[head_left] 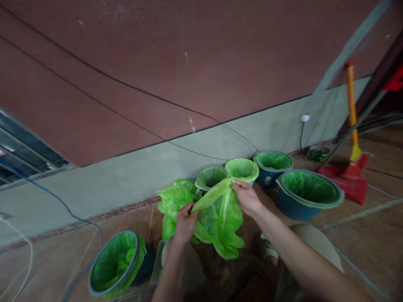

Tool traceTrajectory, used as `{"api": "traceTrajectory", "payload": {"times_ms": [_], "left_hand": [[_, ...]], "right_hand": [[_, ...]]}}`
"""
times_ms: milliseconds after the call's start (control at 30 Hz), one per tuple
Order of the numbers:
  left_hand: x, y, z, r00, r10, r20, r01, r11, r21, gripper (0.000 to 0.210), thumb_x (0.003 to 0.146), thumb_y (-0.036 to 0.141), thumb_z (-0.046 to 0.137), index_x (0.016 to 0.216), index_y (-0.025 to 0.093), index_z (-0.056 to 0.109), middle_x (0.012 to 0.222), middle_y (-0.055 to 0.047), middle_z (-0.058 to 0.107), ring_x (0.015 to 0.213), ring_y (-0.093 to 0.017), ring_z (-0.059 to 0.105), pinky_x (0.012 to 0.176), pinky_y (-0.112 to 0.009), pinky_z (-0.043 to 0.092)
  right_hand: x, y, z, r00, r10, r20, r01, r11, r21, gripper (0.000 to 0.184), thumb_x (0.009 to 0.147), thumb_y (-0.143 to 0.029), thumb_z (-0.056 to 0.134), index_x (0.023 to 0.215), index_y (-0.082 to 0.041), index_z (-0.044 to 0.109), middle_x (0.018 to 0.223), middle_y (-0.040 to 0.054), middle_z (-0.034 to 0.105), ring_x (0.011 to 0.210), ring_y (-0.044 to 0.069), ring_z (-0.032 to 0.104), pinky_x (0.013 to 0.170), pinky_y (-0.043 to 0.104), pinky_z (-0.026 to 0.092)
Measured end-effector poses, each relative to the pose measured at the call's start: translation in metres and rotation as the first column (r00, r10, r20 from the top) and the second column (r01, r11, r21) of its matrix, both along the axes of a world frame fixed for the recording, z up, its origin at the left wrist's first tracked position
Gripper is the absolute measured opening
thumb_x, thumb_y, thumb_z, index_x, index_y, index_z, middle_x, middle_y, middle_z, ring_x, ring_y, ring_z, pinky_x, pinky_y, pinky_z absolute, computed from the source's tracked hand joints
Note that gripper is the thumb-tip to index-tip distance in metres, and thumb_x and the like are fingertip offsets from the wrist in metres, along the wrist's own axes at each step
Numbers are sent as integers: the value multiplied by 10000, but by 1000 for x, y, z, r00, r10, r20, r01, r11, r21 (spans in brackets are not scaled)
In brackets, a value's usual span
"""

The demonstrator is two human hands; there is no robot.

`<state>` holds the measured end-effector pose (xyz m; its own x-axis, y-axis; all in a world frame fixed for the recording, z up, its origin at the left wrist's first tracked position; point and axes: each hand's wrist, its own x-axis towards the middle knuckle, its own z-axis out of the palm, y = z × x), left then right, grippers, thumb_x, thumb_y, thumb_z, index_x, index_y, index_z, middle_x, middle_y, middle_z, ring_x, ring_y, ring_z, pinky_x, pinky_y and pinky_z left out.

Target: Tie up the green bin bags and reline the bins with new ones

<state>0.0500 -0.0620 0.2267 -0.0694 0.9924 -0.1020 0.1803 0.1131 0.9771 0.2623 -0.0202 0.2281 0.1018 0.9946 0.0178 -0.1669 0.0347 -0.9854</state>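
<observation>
From where I sit, a maroon wall (173, 75) with a pale lower band fills most of my view, above a brown tiled floor (374, 239). Five bins show on that floor. The right blue bin (296, 209) stands nearest the red dustpan; the far blue bin (267, 179), the pale-green-rimmed bin (242, 160) and the grey-rimmed bin (211, 166) run along the wall; the left bin (147, 263) sits apart. I see green lining in all five, so that much looks done. The red dustpan (354, 191) lies at the far right.

A heap of green bags (176, 201) rests by the wall, beyond the left hand. One green bag (220, 218) hangs between the hands, in front of the row, in no bin; I judge that it and the heap are what is left.

I have the right hand (248, 199) pinching the bag's upper corner, its fingers closed narrowly on the film. The left hand (184, 226) grips the opposite edge, fingers bunched, so the upper edge is drawn taut between them.
</observation>
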Motion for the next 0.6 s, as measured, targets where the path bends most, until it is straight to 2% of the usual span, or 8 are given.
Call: {"api": "traceTrajectory", "payload": {"times_ms": [100, 200, 333, 433, 500, 600], "left_hand": [[-15, -5, 15, 996, -23, 84, 27, 999, -47, 222, 692, 366, 681, 804, 173, 679, 629, 16, 657, 499, -113, 557, 494, -220, 446], [-24, -7, 27, 999, -3, 34, 4, 1000, -24, 292, 663, 422, 726, 791, 162, 686, 630, 7, 668, 511, -117, 572, 504, -219, 453], [-20, -6, 33, 988, 94, -125, -81, 992, 100, 300, 688, 427, 696, 822, 159, 712, 646, 1, 682, 519, -126, 578, 519, -227, 460], [-7, -5, 34, 962, 145, -233, -92, 970, 225, 272, 709, 379, 673, 854, 161, 743, 742, -23, 721, 632, -155, 630, 590, -244, 489], [3, -5, 36, 957, 133, -260, -50, 952, 301, 243, 724, 333, 657, 875, 170, 755, 825, -36, 738, 744, -175, 661, 685, -265, 513], [18, -5, 44, 950, 97, -297, 39, 908, 418, 202, 748, 265, 634, 883, 187, 763, 888, -42, 736, 837, -177, 665, 805, -292, 515]], "right_hand": [[35, 6, 0, 993, -5, -119, -8, 994, -109, 337, 621, -481, 710, 754, -177, 654, 645, 33, 681, 549, 163, 602, 575, 295, 497], [63, 12, -5, 999, -3, -47, -3, 993, -119, 345, 596, -423, 726, 818, -162, 687, 687, 31, 692, 572, 158, 599, 597, 297, 488], [87, 15, -15, 963, -77, 257, 67, 997, 46, 286, 706, -398, 635, 833, -155, 717, 746, 41, 707, 652, 166, 609, 649, 288, 479], [92, 9, -17, 895, -100, 436, 30, 986, 165, 297, 794, -354, 559, 953, -166, 724, 848, 53, 724, 766, 191, 639, 737, 312, 500], [91, 1, -10, 855, -128, 503, 11, 973, 229, 331, 825, -343, 546, 1049, -159, 706, 983, 80, 718, 865, 211, 649, 807, 342, 504], [86, -15, 12, 782, -211, 587, -10, 936, 351, 360, 852, -329, 553, 1137, -146, 675, 1114, 117, 670, 969, 228, 631, 888, 380, 487]]}}
